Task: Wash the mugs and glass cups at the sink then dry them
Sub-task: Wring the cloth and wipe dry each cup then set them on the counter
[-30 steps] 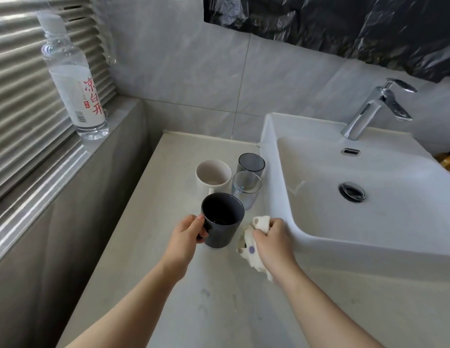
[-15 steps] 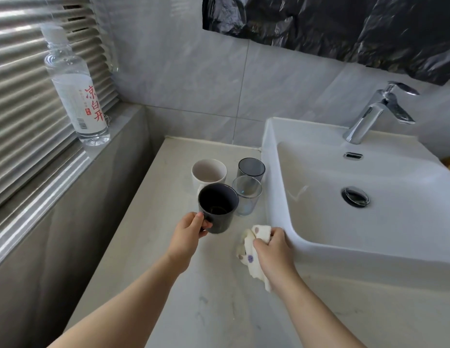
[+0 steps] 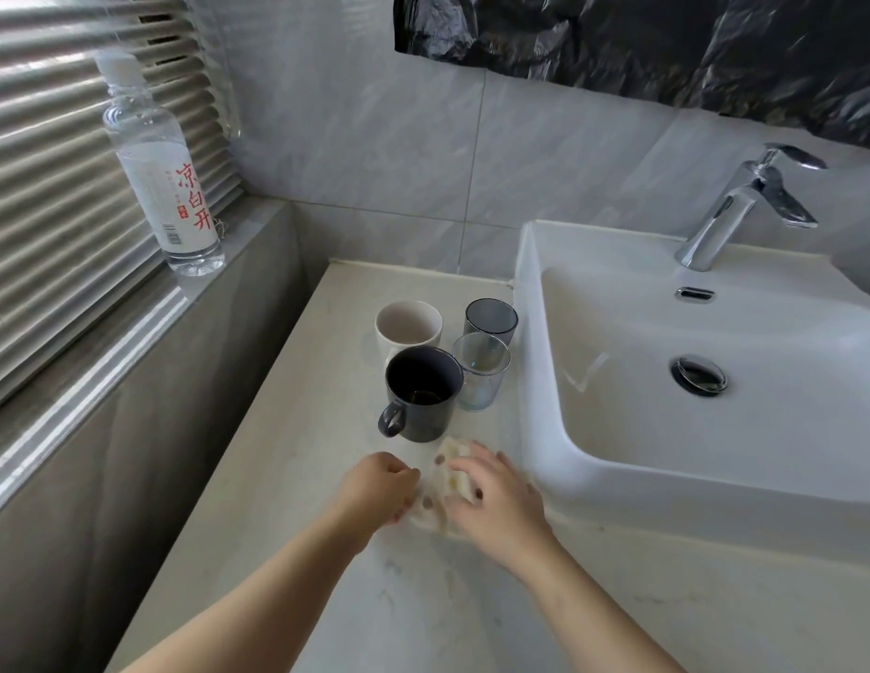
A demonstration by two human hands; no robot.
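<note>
A dark grey mug stands upright on the counter, its handle toward the near left. Behind it is a white mug. To the right stand a clear glass cup and a smoky grey glass cup. Just in front of the dark mug lies a small spotted white cloth. My left hand has its fingers curled at the cloth's left edge. The spread fingers of my right hand rest on the cloth. Both hands are blurred.
A white basin with a chrome tap and drain fills the right side. A water bottle stands on the window ledge at the left, in front of the blinds. Black plastic hangs on the tiled wall.
My left hand set the dark mug down on the counter, let go of it and moved back to the cloth. My right hand loosened its grip and spread over the cloth.
</note>
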